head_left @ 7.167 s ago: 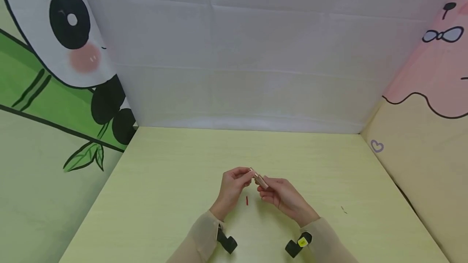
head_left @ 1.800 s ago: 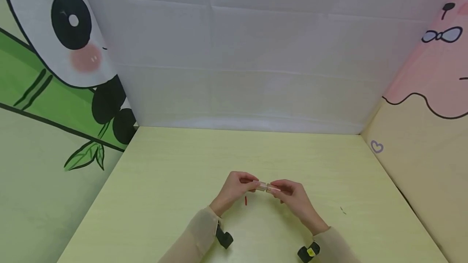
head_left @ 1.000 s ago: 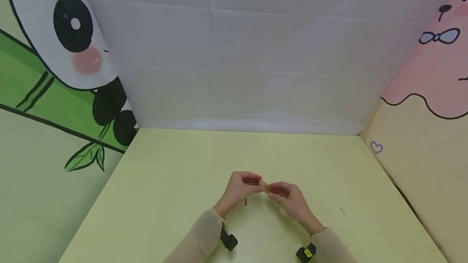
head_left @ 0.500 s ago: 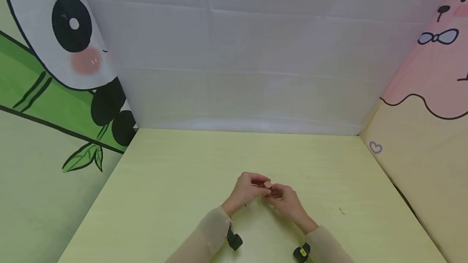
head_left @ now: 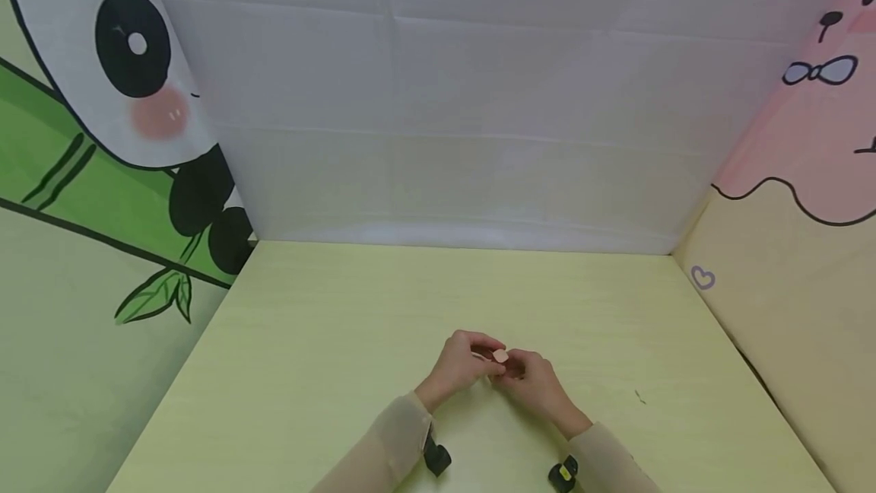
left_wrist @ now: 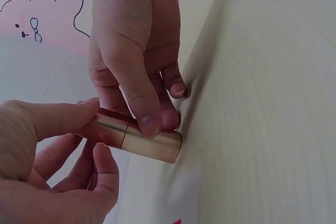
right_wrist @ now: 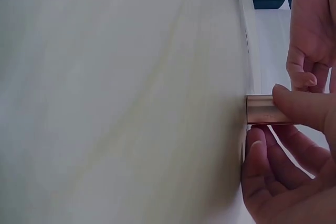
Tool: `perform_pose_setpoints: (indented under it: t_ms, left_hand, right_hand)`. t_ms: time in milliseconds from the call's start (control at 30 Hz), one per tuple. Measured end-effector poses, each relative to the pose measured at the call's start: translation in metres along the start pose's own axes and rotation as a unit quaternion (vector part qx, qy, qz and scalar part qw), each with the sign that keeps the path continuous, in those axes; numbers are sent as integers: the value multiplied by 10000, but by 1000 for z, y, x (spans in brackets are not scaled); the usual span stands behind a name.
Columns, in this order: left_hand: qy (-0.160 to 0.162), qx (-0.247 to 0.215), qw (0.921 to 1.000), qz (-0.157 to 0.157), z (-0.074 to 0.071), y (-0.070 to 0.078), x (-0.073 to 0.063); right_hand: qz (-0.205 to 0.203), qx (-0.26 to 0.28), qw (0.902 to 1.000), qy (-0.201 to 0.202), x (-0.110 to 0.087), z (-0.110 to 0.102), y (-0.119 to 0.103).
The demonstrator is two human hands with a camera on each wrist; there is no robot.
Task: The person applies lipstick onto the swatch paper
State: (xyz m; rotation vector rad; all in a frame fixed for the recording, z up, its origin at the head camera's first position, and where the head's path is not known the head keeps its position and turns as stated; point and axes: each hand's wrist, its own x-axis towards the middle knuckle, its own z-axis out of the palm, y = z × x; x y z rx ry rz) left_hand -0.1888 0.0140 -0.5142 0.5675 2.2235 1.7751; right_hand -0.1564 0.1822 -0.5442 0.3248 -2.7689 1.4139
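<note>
A shiny gold lipstick tube (left_wrist: 152,142) is held between both hands, over the table; a dark seam line runs round it near its middle. My left hand (head_left: 461,364) pinches one end, thumb on top, as the left wrist view shows. With its thumb and fingers, my right hand (head_left: 537,386) grips the other end. The tube's flat end (head_left: 501,356) faces the head camera, and most of its length is hidden behind the fingers there. In the right wrist view, the gold end (right_wrist: 260,109) sticks out past the right thumb.
Both hands are above a pale wooden table (head_left: 342,303). A thin dark mark (head_left: 639,397) lies on its right side. A small red tip (left_wrist: 177,222) shows at the bottom edge of the left wrist view. Printed cloth walls (head_left: 465,173) stand behind and at both sides.
The tube's two parts, with a narrow joint showing between them 1.8 s ago, have come together. Hands are closer, and the tube has turned end-on. The red piece on the table is now hidden in the head view.
</note>
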Motion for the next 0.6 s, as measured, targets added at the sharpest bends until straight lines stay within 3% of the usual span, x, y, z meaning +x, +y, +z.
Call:
perform_pose_setpoints:
  t_ms: [367, 600]
  left_hand:
    - [-1, 335, 9994, -61, -4, -2, -1]
    - [-306, 856, 9958, 121, -24, -1, -5]
  right_hand:
    - [70, -1, 9999, -132, 0, -5, 0]
    - [420, -328, 9978, -382, 2, -21, 0]
